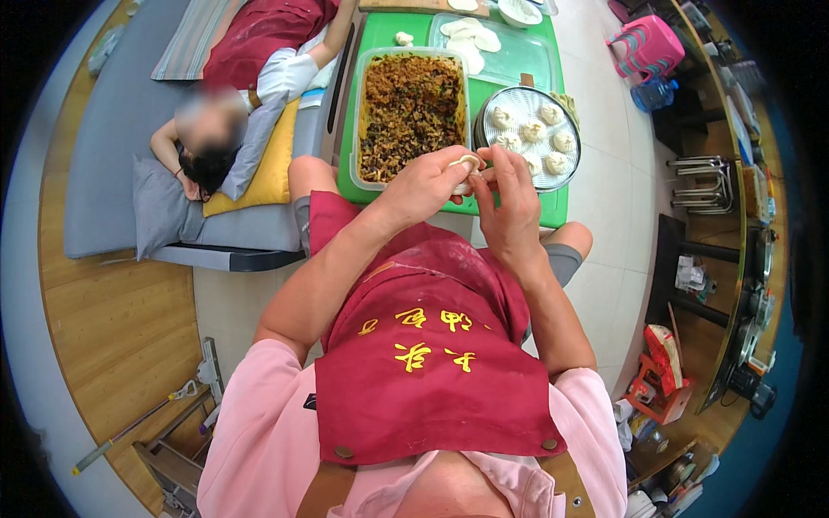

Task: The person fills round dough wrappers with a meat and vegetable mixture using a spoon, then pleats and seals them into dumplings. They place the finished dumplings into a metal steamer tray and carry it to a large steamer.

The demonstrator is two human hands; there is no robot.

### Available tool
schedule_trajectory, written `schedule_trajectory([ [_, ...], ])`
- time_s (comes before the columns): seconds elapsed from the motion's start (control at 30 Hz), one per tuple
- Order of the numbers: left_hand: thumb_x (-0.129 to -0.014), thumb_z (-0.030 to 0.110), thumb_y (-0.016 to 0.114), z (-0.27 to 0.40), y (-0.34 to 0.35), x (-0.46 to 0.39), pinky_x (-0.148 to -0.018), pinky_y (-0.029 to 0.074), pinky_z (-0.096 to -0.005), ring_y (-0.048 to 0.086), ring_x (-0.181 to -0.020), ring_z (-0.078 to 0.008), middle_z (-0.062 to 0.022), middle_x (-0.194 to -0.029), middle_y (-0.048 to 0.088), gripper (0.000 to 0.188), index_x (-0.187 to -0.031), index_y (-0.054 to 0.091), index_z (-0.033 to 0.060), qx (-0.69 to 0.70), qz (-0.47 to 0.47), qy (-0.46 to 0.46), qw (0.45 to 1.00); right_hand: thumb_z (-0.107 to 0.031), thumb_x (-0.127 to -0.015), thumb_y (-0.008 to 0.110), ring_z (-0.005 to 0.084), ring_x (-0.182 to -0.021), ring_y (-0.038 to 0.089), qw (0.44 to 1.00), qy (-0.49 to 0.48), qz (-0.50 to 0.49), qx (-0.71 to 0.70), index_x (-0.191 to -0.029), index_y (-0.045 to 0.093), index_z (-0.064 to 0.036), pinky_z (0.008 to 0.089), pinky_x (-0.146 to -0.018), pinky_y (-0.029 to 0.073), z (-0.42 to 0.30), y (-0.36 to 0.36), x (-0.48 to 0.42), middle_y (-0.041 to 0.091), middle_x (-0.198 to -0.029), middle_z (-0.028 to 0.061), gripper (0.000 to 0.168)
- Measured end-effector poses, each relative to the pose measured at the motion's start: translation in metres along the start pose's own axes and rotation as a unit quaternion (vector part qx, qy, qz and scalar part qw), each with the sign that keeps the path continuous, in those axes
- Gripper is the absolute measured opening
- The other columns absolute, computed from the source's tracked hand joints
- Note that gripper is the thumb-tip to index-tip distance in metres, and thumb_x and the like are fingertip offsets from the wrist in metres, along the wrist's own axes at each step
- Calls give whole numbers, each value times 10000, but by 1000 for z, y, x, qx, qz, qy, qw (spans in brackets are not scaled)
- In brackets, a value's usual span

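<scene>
Between my two hands is a partly gathered dough bun [467,163], held over the near edge of the green table [552,210]. My left hand [431,178] cups it, thumb laid on the dough. The fingertips of my right hand [511,188] pinch at its rim from the other side. Just beyond my left hand stands a clear plastic tub [356,129] of dark minced filling [414,116]. Past my right hand, a round steamer tray [511,100] bears several pleated buns [533,131]. What the bun holds inside is hidden by my fingers.
Flat dough wrappers [469,42] lie on a clear lid [524,58] behind the tray, near a white bowl [520,11]. A dough lump [404,39] sits behind the tub. Left, another person lies on a grey sofa [116,162]. Pink stools [647,45] stand right.
</scene>
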State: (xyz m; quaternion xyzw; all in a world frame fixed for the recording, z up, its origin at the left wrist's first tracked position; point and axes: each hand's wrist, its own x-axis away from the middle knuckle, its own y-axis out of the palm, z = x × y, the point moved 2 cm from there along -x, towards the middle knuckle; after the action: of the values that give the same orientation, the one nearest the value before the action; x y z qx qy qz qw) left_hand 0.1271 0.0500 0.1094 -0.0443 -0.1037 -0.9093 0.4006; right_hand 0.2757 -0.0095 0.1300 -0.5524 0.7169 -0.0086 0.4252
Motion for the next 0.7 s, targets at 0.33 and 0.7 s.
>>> schedule_trajectory([
  [0.33,-1101,294,400,-28,26,1,-928,557,-367,615,-1065,-161,-77,-1155,614,358,-1361,498,69,133,158,61,977,54,-870,707,289,-782,655,998,46,19,32,-1224,596,29,378,-665,538,10,7,3,645,-911,147,372],
  [0.7,-1055,190,431,-15,15,4,-701,516,-316,607,-770,-126,-60,-859,648,279,-1201,602,24,-27,141,78,987,40,-867,714,294,-825,677,999,9,-22,23,-1313,588,-10,374,-699,565,7,5,1,649,-970,141,466],
])
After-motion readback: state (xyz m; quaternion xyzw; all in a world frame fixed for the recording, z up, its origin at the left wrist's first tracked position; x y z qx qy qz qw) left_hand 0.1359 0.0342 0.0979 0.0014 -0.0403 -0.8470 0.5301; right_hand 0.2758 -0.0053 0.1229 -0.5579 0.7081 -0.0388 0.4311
